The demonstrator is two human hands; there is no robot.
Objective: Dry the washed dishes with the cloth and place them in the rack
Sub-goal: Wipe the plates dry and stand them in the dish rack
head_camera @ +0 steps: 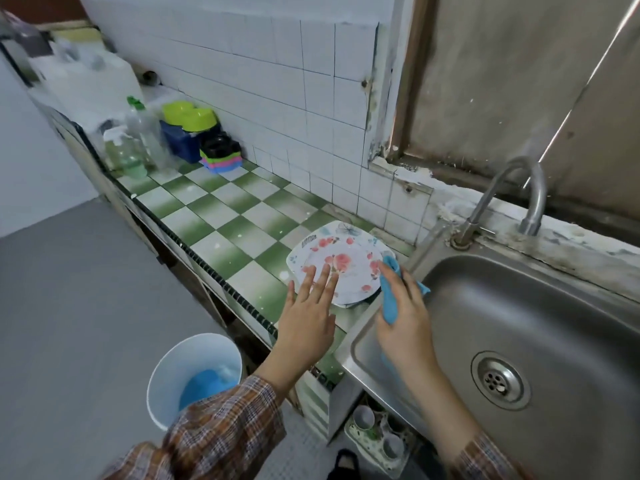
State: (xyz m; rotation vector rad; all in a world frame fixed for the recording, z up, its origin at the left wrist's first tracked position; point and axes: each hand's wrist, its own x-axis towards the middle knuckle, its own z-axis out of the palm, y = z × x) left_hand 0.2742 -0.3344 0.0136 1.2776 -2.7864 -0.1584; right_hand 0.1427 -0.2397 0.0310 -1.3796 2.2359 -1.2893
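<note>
My left hand point(308, 320): my fingers are straight and a little apart. The tips lie on the near left part of the plate. It holds nothing.
My right hand point(405, 327): my fingers are curled tight round the cloth. This hand is over the left edge of the sink.
Cloth point(389, 296): it is blue and bunched up in my right hand. Its top end touches the right edge of the plate.
Plate point(341, 263): it is white with pink flowers. It lies flat on the counter, just beside the sink, between my two hands. Something dark peeks out under its near edge, and I cannot tell what it is.
Counter point(221, 216): it has green and white squares.
Sink point(519, 306): it is shiny metal, with a round drain point(500, 379) in it and a bent tap point(502, 199) behind it.
Far end of the counter: clear bottles point(138, 140), green bowls point(188, 114) and a pile of coloured things point(221, 157) stand there, well apart from the plate.
Bucket point(173, 375): it is pale and stands on the floor by my left arm, with something blue inside.
Tray with cups point(377, 434): it sits low down, under the sink.
My sleeves point(225, 420): brown checks.
</note>
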